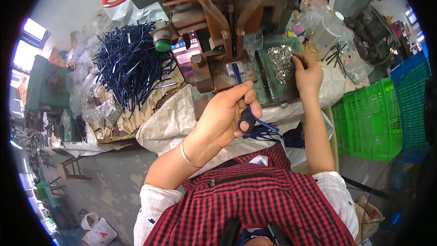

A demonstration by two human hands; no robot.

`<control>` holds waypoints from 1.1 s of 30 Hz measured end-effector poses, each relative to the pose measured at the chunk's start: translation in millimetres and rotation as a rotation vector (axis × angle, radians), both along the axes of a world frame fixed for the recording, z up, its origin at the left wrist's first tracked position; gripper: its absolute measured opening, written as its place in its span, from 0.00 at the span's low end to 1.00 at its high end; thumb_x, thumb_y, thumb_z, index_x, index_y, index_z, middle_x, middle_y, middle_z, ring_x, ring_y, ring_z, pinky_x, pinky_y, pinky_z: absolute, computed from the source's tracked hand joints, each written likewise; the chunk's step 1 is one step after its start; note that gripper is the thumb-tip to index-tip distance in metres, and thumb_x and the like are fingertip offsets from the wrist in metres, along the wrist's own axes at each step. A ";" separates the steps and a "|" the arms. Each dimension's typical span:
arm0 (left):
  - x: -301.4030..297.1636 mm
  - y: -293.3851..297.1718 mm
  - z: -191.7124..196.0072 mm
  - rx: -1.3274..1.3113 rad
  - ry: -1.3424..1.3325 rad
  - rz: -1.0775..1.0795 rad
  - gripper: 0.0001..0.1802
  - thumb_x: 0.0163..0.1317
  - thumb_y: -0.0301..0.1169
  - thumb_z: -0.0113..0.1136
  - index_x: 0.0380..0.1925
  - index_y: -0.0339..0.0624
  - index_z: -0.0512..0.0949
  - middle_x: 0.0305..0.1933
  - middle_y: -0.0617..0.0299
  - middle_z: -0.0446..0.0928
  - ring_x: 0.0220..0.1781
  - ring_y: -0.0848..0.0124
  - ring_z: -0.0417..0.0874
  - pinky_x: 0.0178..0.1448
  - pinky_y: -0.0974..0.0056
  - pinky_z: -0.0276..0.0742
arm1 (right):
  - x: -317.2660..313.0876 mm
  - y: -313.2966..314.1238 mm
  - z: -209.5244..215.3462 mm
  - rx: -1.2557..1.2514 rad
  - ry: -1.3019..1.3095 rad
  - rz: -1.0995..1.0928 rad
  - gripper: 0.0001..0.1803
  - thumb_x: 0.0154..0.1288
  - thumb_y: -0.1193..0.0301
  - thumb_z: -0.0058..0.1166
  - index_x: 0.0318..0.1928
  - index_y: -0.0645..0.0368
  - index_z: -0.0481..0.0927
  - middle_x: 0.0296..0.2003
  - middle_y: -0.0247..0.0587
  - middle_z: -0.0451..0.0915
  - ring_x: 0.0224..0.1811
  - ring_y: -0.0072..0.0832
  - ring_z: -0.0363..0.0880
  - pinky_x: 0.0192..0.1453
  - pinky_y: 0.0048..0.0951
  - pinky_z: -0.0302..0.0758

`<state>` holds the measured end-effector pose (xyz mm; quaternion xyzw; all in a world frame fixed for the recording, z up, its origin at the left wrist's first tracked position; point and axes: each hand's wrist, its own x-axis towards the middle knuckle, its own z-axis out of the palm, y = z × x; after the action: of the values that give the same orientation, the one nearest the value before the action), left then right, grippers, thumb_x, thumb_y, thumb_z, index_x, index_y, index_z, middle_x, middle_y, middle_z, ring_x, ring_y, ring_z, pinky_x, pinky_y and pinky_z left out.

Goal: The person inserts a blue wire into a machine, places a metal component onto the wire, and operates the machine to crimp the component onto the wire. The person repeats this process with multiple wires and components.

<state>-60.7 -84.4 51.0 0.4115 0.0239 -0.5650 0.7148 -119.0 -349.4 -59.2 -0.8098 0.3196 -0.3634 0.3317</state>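
Note:
My left hand [223,114] is closed on a narrow dark blue strip [236,72]. The strip's far end lies on the metal die [236,69] of a bench press, and its tail hangs below my fingers. Something black and rounded [246,120] sits around one of that hand's fingers. At the right, my right hand [309,75] is at the edge of a heap of small shiny metal pieces [281,64] in a green tray [276,92]. Its thumb and fingertips are drawn together; whatever they hold is too small to make out.
A large pile of dark blue strips [132,61] lies at the left, near a phone [184,59]. The press head [232,13] hangs above the die. A clear plastic jug [327,32] stands right of the tray; green crates [371,120] are beyond my right arm.

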 end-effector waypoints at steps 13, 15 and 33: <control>70.5 88.0 -48.7 0.421 -1.233 0.803 0.09 0.62 0.28 0.73 0.39 0.36 0.86 0.33 0.63 0.84 0.29 0.76 0.80 0.36 0.71 0.74 | -24.8 26.6 3.3 0.174 -0.157 0.171 0.08 0.71 0.76 0.62 0.47 0.65 0.86 0.38 0.35 0.87 0.40 0.19 0.82 0.49 0.22 0.77; 110.9 78.1 -60.1 0.686 -1.596 0.745 0.16 0.57 0.31 0.77 0.44 0.37 0.87 0.44 0.56 0.83 0.45 0.65 0.84 0.51 0.65 0.78 | -12.3 35.0 10.4 0.177 -0.207 0.231 0.07 0.70 0.75 0.62 0.46 0.64 0.86 0.38 0.35 0.87 0.41 0.19 0.82 0.50 0.22 0.77; 144.0 55.3 -81.8 0.761 -1.583 0.719 0.13 0.55 0.31 0.76 0.37 0.34 0.86 0.39 0.55 0.84 0.40 0.62 0.85 0.48 0.63 0.80 | -24.4 47.5 13.4 0.250 -0.149 0.250 0.08 0.70 0.78 0.62 0.47 0.65 0.88 0.42 0.35 0.87 0.45 0.20 0.82 0.54 0.21 0.76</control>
<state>83.3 -29.0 -30.7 0.8485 -0.1598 0.1776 0.4723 -143.5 -301.9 -45.8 -0.7666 0.2339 -0.3359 0.4948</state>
